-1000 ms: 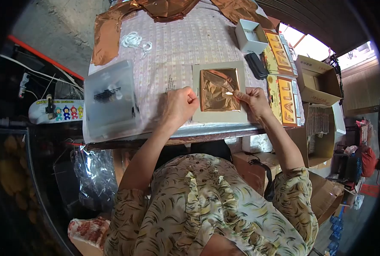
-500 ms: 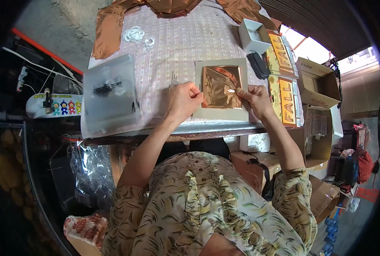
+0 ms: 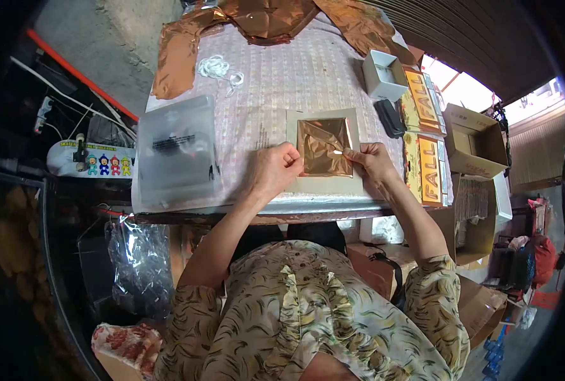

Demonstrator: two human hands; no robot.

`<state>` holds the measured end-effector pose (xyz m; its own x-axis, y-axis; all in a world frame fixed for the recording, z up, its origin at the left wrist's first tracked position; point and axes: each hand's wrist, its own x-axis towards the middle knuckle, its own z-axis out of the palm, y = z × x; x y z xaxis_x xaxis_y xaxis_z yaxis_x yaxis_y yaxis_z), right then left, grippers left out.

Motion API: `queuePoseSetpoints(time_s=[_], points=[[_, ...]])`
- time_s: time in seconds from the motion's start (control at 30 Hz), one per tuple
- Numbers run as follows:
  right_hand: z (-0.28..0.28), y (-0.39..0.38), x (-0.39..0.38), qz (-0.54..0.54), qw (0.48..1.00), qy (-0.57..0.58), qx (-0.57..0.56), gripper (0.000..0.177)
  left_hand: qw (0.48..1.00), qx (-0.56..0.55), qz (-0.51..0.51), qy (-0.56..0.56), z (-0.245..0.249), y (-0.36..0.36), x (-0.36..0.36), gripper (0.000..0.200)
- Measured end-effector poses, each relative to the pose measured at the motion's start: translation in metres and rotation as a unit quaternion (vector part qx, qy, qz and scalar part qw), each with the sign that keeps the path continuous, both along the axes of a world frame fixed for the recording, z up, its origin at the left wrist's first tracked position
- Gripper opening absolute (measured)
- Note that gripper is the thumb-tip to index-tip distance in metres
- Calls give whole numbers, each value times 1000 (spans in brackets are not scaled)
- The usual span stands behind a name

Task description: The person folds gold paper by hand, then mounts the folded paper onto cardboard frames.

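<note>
Cloth in a pale check covers the desk (image 3: 282, 70), and near its front edge, in front of me, lies a grey card (image 3: 323, 185). A copper foil square (image 3: 323, 146) sits on the card, crinkled and not yet flat.

My left hand (image 3: 273, 168) is at the foil's left edge with the fingers pinched together on it. My right hand (image 3: 371, 165) has thumb and forefinger closed on the right edge. A bright speck shows at those fingertips, and I cannot tell whether it is glare or some small thing.

As I judge it, I am squaring the foil up on the card. What comes next calls for an even pull from both sides and a light touch, since foil this thin would crease or tear.

Larger copper foil sheets (image 3: 263, 16) drape over the far edge. A stack of clear plastic bags (image 3: 177, 149) fills the left side, just beside my left wrist. Packs printed FALL (image 3: 429, 168) line the right edge, close by my right hand. Beyond them stand a small white box (image 3: 384, 75) and a black object (image 3: 390, 117), and white loops of cord (image 3: 219, 66) lie toward the far left corner. Nothing lies on the card itself.
</note>
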<state>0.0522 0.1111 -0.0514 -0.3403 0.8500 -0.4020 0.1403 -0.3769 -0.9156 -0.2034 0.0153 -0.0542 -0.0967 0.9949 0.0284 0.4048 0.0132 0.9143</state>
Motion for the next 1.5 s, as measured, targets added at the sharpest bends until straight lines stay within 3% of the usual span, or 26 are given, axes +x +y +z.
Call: queuePoseSetpoints(time_s=[0.13, 0.3, 0.43, 0.53, 0.6, 0.63, 0.7, 0.8, 1.1, 1.3, 1.5], points=[[-12, -2, -6, -6, 1000, 15, 13, 16, 998, -49, 18, -43, 4, 1, 1, 11], [16, -12, -27, -8, 999, 34, -11, 11, 996, 7, 19, 89, 2, 7, 8, 12], [15, -12, -28, -10, 997, 66, -24, 11, 998, 20, 12, 51, 2, 1, 0, 18], [-3, -4, -15, 0, 999, 45, -28, 13, 992, 63, 2, 110, 14, -10, -23, 21], [-12, -3, -7, 6, 999, 32, -32, 14, 907, 184, 16, 377, 9, -13, -41, 52], [-9, -3, -8, 10, 999, 25, -29, 14, 908, 183, 14, 376, 4, -14, -45, 52], [-11, -1, -7, 14, 999, 15, -26, 14, 904, 99, 3, 416, -12, -13, -52, 83], [-22, 1, -9, 7, 1000, 18, -21, 16, 896, 92, -34, 433, -23, -11, -54, 92], [-6, -4, -39, 30, 999, -17, -11, 28, 900, 87, -50, 425, -26, -11, -57, 90], [0, -5, -55, 26, 999, -12, 19, 27, 918, 64, -29, 391, -13, -5, -58, 90], [-8, -2, -55, 13, 1000, -1, 1, 20, 898, 99, -41, 426, -14, 10, -53, 91]])
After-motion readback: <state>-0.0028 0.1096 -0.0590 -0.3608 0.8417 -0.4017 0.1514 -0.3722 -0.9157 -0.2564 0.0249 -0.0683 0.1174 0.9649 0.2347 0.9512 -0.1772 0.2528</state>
